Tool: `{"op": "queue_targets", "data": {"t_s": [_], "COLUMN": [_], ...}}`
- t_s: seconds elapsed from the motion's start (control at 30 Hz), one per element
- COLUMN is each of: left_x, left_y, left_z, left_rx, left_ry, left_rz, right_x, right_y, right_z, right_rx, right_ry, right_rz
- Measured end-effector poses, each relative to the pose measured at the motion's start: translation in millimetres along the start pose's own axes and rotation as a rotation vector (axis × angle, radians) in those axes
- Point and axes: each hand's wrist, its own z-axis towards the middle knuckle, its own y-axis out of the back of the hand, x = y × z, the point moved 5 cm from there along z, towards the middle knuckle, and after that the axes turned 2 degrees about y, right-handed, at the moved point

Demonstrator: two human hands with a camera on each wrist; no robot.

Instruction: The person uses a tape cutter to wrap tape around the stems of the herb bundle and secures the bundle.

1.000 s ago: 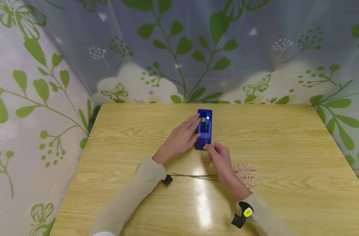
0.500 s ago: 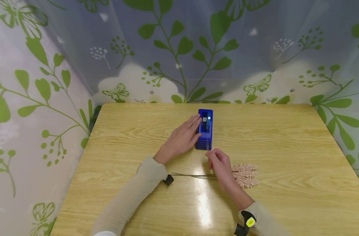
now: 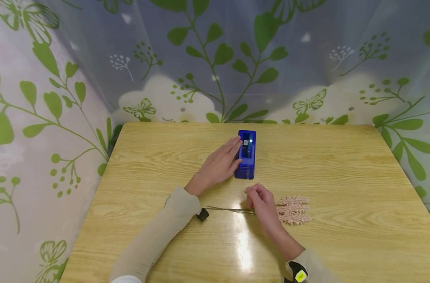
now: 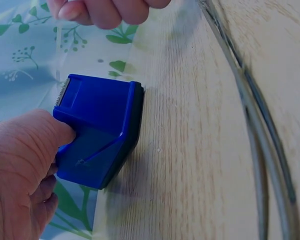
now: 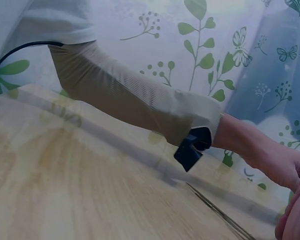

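A blue tape dispenser (image 3: pixel 248 162) stands near the back of the table. My left hand (image 3: pixel 217 166) holds it from its left side, thumb toward the front and fingertips at the upper edge. In the left wrist view the thumb presses the dispenser's side near the toothed cutter (image 4: pixel 63 91). My right hand (image 3: pixel 262 201) is in front of the dispenser, thumb and forefinger pinching the end of a clear strip of tape (image 4: pixel 58 56). That strip stretches between the fingers and the cutter. The right fingertips are out of the right wrist view.
Pinkish dried-looking flower sprigs (image 3: pixel 293 210) lie on the wooden table (image 3: pixel 342 173), partly behind the right hand. Their thin stems (image 3: pixel 229 210) point left, toward the left wrist's black camera (image 3: pixel 202 214). A leaf-print curtain (image 3: pixel 186 47) borders the table's back and sides.
My right hand has drawn back from the dispenser's front end toward me, lengthening the pulled-out tape. The left hand and the dispenser have stayed put.
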Motion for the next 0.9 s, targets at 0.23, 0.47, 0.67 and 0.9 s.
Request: {"op": "queue_targets", "data": {"t_s": [0.23,0.47,0.67,0.9], "left_x": [0.0,1.1,1.0,-1.5], "left_y": [0.1,-2.0,-3.4,-1.1], "left_z": [-0.5,-1.1,-6.2,-39.4], "left_rx": [0.002,0.011,-0.015,-0.040], "left_ry": [0.011,0.014,0.012,0.055], "left_rz": [-0.005,0.002,-0.045,-0.152], "right_x": [-3,-6,-12,-15], "right_y": [-5,-2,0,1], "right_z": [-20,-33,-38,-39], "right_rx": [0.011,0.006,0.002,-0.005], "right_ry": [-0.007,0.017,0.023,0.051], "right_rz": [-0.016,-0.047,-0.044,-0.017]}}
